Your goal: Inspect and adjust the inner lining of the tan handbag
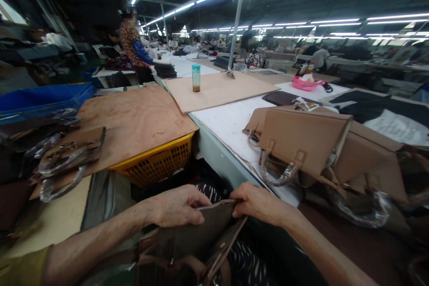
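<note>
Low in the lap, both hands work one grey bag (187, 241). Left hand (177, 208) grips the top edge of its flap, fingers curled over; right hand (259, 203) pinches the same edge just beside it. Hands close together, both clamped on the bag.

Step, as judged: opening or checking the bag's mouth. Next move likely calls for parting the hands along the edge while keeping grip.

Edges: table (231, 125) edge runs just ahead of the knuckles. Tan bags (315, 143) lie beyond the right hand, wrapped handles overhanging toward it. Yellow crate (157, 161) under a board (134, 120) sits ahead of the left hand. Open room is mostly the lap itself; little clearance forward.
</note>
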A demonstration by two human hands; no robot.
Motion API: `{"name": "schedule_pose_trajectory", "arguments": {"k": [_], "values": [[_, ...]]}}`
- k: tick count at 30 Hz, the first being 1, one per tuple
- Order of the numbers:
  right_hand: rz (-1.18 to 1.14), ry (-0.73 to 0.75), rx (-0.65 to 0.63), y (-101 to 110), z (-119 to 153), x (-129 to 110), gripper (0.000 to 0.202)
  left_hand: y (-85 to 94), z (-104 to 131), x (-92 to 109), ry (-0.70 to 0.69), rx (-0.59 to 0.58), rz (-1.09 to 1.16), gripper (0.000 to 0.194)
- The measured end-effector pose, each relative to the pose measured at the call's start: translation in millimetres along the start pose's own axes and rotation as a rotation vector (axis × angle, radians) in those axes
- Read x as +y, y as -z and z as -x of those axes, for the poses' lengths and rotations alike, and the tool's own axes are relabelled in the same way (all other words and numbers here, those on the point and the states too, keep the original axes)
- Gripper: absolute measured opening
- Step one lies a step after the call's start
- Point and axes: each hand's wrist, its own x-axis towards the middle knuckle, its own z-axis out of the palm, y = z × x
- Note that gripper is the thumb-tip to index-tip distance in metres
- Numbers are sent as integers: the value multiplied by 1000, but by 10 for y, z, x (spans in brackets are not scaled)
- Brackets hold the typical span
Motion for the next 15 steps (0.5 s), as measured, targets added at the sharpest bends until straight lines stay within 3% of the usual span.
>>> {"name": "schedule_pose_trajectory", "arguments": {"k": [5, 12, 15], "values": [[82, 37, 50, -207, 12, 4, 8, -79, -62, -160, -46, 38, -69, 32], [227, 85, 177, -341, -11, -120, 13, -32, -25, -170, -32, 100, -54, 30], [282, 55, 250, -449, -100, -108, 21, -74, -20, -323, -35, 159, -102, 34]]}}
